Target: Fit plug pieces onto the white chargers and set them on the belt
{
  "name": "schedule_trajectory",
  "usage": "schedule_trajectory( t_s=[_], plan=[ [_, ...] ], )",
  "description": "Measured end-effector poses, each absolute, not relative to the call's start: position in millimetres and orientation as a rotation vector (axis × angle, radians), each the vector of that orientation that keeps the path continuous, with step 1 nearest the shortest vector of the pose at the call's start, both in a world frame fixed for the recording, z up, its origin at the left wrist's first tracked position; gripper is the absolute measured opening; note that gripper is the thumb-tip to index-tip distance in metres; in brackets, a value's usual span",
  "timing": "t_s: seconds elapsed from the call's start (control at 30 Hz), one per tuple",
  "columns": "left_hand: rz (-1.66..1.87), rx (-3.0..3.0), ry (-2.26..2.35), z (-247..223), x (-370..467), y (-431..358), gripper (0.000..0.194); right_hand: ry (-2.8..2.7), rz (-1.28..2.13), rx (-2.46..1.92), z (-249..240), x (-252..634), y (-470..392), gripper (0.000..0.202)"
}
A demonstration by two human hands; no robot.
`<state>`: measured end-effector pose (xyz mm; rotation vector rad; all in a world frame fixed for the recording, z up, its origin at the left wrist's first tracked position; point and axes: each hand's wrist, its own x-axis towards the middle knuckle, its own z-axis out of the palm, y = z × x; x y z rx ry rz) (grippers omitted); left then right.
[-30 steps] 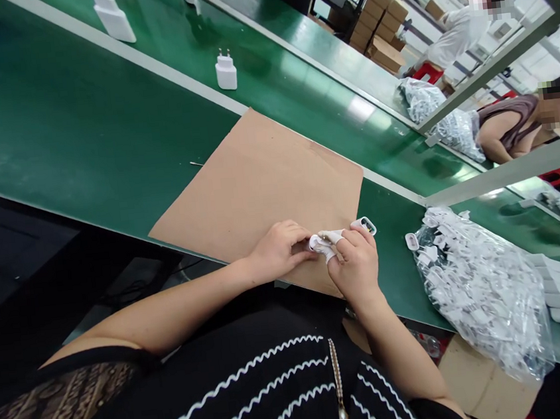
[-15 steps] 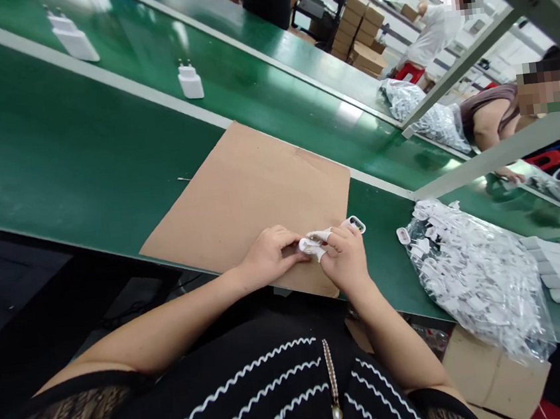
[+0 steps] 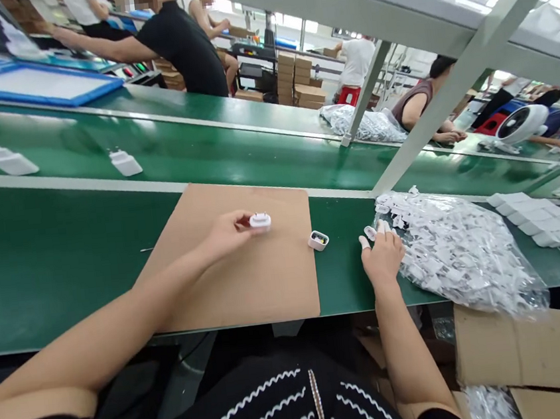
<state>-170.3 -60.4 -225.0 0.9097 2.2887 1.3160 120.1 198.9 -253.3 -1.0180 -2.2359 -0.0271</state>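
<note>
Hands: drawn apart since the earlier frame, right hand now right of centre.
Charger: mid-frame above cardboard, pinched by left hand, pronged end's long axis running across.
White piece: between right thumb and fingertips (contact unclear); right hand nearer.
Open shell: cardboard's right edge, between hands.
Bag: right of frame, white parts inside.
</note>
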Motion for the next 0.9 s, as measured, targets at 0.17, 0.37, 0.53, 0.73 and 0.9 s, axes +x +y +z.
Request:
schedule_trajectory(
  t_s=[0.17,0.37,0.53,0.73,0.9],
  plan=[
    [1.303,0.775,2.518,-229.0,-257.0,22.6,0.049,-2.343,-0.03,-1.028,-272.3,116.2,222.0,0.026],
    [1.139,0.633,2.771,-229.5,-292.8,88.9,0.031,-2.221,0.468,-0.712,-271.8,105.7,214.1,0.026],
    [1.195,0.426,2.978,-226.9,-273.4,98.9,0.068,-1.884,0.771,-0.743,-268.3,108.0,216.9,0.037],
    [1.269,1.476,2.3,-221.9,-193.4,68.1,0.082,-1.588,1.383,-0.781,-265.6,102.3,218.6,0.05],
    [0.977,1.614,1.938,-235.4,-108.7,51.1,0.091,-1.37,1.763,-0.739,-255.6,97.0,205.9,0.049]
  ],
)
